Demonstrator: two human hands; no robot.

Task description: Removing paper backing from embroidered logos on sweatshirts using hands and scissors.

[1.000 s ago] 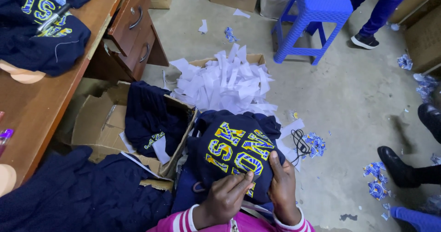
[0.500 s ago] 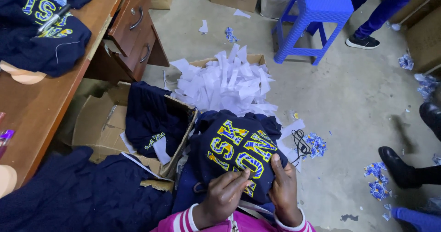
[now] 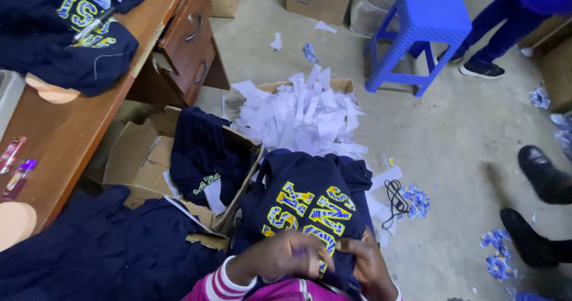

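Note:
A navy sweatshirt [image 3: 310, 194] with yellow and blue patterned letters lies across my lap, its front facing up. My left hand [image 3: 280, 256] grips its lower edge over the letters, fingers closed and blurred. My right hand [image 3: 366, 262] pinches the same hem just to the right, the two hands almost touching. Pink striped sleeves show at my wrists.
An open cardboard box [image 3: 143, 158] with another navy garment [image 3: 205, 155] stands at my left. A box heaped with white paper strips [image 3: 304, 113] sits ahead. A wooden desk [image 3: 71, 128] with drawers, a blue plastic stool [image 3: 420, 33], and other people's feet [image 3: 539, 208] surround me.
My two hands have drawn closer together along the sweatshirt's lower edge, and the garment has shifted slightly toward me.

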